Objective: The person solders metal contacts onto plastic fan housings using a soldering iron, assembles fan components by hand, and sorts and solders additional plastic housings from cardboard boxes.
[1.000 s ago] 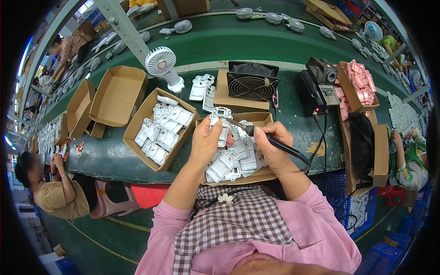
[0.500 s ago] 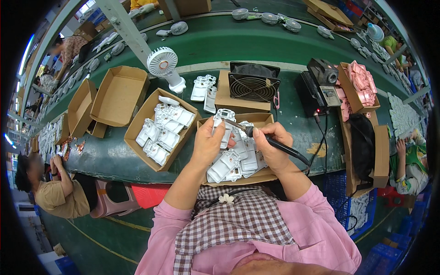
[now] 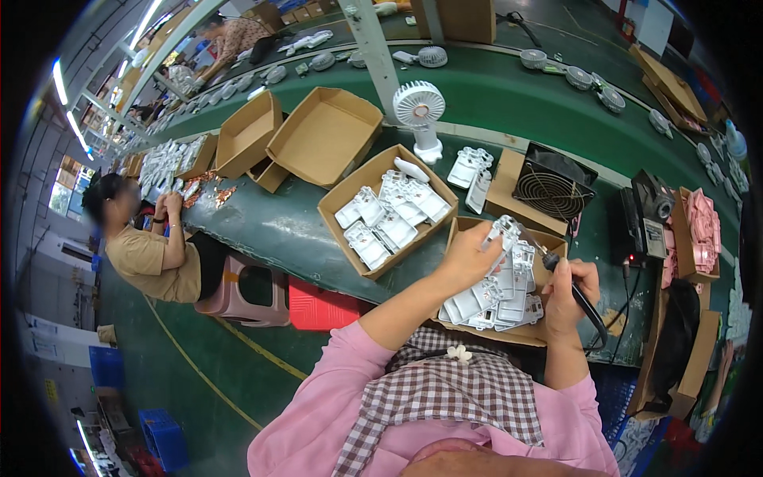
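Note:
My left hand [image 3: 469,256] is closed on a white plastic fan housing [image 3: 506,230], held above a cardboard box. In my right hand [image 3: 574,292] is a soldering iron [image 3: 588,310], gripped by its black handle, its tip slanting up and left toward the housing. Whether the tip touches the housing I cannot tell. Below my hands, the near cardboard box [image 3: 520,337] holds several more white housings [image 3: 479,296]. Just left of it, a second cardboard box [image 3: 367,273] also contains white housings [image 3: 397,230].
A white handheld fan [image 3: 419,105] stands behind the boxes. To the right are a black cooling fan [image 3: 554,187], a black soldering station [image 3: 633,226] with cables, and a box of pink parts [image 3: 701,230]. A person [image 3: 159,250] sits at the left. Behind runs a green conveyor [image 3: 493,103].
The view has turned left, so the bench appears shifted right. The soldering iron's tip has drawn back a little from the housing in my left hand.

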A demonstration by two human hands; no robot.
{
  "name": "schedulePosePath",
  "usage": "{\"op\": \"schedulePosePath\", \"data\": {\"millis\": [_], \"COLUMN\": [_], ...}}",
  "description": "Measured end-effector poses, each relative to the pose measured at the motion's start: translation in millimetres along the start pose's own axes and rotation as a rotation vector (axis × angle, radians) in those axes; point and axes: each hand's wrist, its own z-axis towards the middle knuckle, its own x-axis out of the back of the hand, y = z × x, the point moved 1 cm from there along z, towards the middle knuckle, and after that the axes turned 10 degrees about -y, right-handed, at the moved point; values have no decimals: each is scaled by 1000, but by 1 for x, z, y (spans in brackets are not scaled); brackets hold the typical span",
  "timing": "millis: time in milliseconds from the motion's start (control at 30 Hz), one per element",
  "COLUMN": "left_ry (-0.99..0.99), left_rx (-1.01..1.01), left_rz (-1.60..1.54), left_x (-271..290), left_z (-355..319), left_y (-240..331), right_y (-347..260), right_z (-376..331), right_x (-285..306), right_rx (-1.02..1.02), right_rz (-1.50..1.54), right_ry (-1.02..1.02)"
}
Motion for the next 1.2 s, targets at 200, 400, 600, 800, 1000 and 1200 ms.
{"op": "schedulePosePath", "data": {"millis": [200,400,600,800,1000,1200], "left_ry": [107,143,316,337,77,329], "left_rx": [-99,-215,-488,-666,-991,-660], "left_rz": [555,710,935,720,352,-363], "left_x": [0,-6,-1,14,11,-86], "left_z": [-11,-24,-45,-82,-157,-173], "left_y": [11,16,22,63,160,211], "right_y": [-2,-2,-1,-1,0,-1], "right_z": [-1,0,-2,0,-2,1], "right_x": [-1,-1,2,3,4,4], "right_rx": [17,79,83,88,58,61], "right_rz": [-5,-3,0,25,17,70], "right_ry": [-1,-5,4,-9,1,22]}}
